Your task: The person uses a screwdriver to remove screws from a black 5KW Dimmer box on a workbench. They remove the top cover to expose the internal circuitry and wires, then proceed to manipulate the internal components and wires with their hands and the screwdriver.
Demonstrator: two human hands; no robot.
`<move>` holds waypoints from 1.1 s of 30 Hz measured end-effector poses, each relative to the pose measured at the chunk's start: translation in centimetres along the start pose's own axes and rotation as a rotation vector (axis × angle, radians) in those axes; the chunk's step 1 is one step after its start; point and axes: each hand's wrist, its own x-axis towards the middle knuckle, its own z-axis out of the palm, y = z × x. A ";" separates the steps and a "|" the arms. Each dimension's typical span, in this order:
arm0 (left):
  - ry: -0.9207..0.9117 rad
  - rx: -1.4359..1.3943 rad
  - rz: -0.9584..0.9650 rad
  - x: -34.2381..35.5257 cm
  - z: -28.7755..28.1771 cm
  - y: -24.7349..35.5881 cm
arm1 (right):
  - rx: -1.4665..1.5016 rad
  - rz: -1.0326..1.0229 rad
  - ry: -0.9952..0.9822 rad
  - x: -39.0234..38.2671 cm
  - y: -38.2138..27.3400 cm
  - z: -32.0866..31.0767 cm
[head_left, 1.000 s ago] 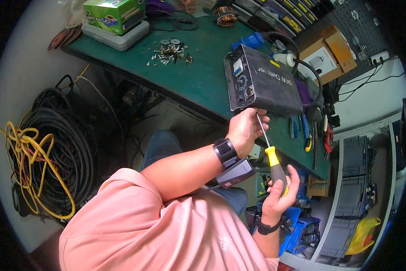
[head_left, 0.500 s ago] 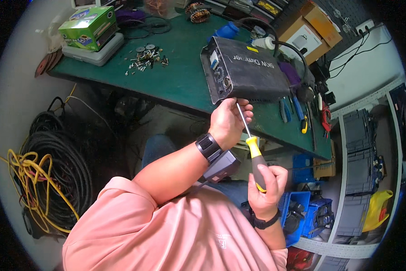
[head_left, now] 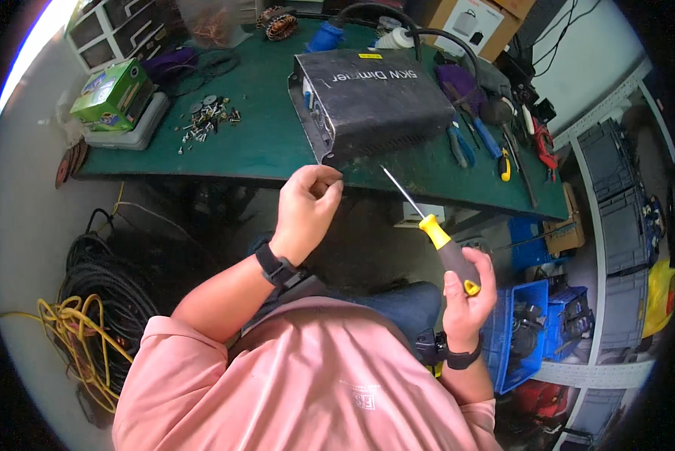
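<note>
Screwdriver [head_left: 448, 252] in the right hand [head_left: 472, 297], black box [head_left: 382, 94] just beyond the left

The black metal box rests on the green worktop [head_left: 255, 139], its near left corner just past the fingers [head_left: 322, 175] of the left hand [head_left: 307, 207]. Those fingers are curled in and pressed together, thumb against forefinger. I cannot tell whether they pinch anything small, nor whether they touch the box's corner.

The right hand's fingers are wrapped round the rear of the screwdriver's dark grey and yellow handle, the thumb lying along it. The handle runs up and to the left out of this grip, and the bare shaft slants on the same way. Its tip shows against the near part of the worktop, to the right of the left hand and apart from it, short of the box's slotted lower side.

Left of the box lies a loose pile of screws and washers [head_left: 209, 116], well apart from both hands. To the box's right are blue-handled pliers [head_left: 460, 146]. A green carton [head_left: 112, 94] sits atop a grey case [head_left: 146, 128] at the worktop's left end.
</note>
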 end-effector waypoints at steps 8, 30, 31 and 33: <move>-0.501 -0.115 -0.154 -3.0 -2.5 0.3 | 0.952 0.572 -0.112 0.9 0.4 1.3; -0.194 -0.583 -0.235 -0.5 -4.7 -2.2 | -0.156 0.219 -0.461 12.6 -1.7 14.2; -0.184 -0.530 -0.249 0.4 -4.2 -2.3 | -0.146 0.247 -0.452 12.6 -1.9 14.6; -0.134 -0.492 -0.233 1.6 -3.1 -2.9 | -0.138 0.282 -0.455 12.7 -2.3 14.9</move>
